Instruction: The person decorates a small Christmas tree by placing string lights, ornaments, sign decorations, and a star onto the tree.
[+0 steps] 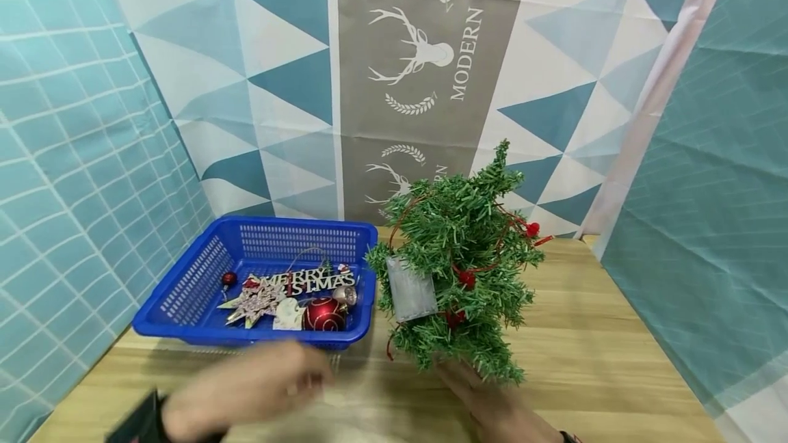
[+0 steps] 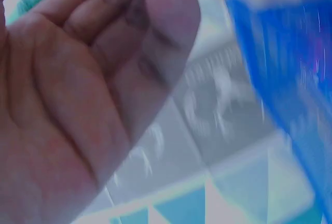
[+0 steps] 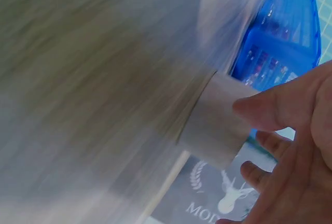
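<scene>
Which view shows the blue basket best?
The head view: the blue basket is sharp and nearly whole there. The left wrist has a blurred part; the right wrist shows it partly behind the right hand.

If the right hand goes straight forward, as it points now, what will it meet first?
Probably the pale base of the green tree; the right hand seems to touch it already, though depth is unclear.
</scene>
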Action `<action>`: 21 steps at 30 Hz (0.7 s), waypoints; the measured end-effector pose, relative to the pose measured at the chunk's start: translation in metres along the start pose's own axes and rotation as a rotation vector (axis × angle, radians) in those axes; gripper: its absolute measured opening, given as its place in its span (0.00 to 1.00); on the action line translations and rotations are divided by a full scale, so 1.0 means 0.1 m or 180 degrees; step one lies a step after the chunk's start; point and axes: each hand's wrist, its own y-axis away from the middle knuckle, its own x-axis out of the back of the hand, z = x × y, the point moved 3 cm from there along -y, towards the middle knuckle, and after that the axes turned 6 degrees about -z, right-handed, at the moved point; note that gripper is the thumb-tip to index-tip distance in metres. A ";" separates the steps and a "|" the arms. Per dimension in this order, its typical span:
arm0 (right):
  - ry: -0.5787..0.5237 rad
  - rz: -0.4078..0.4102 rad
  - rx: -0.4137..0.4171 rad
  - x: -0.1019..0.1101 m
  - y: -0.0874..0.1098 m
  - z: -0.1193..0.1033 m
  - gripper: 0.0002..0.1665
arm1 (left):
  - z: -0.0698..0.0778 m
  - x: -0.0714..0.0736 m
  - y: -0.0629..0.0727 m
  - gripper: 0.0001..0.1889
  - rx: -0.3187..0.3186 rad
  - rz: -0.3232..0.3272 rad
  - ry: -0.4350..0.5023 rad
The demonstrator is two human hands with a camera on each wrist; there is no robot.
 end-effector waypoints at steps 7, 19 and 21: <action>0.0955 0.0558 0.0220 -0.10 0.03 -0.07 0.54 | -0.60 0.54 -0.57 0.13 0.1264 -0.0401 -0.0358; 0.1773 0.1615 0.0522 -0.28 0.10 -0.19 0.38 | -1.02 0.12 -1.10 0.15 0.1754 -0.0628 -0.1499; 0.1930 0.1727 0.0579 -0.32 0.11 -0.18 0.38 | -1.04 0.09 -1.10 0.13 0.1731 -0.0612 -0.1573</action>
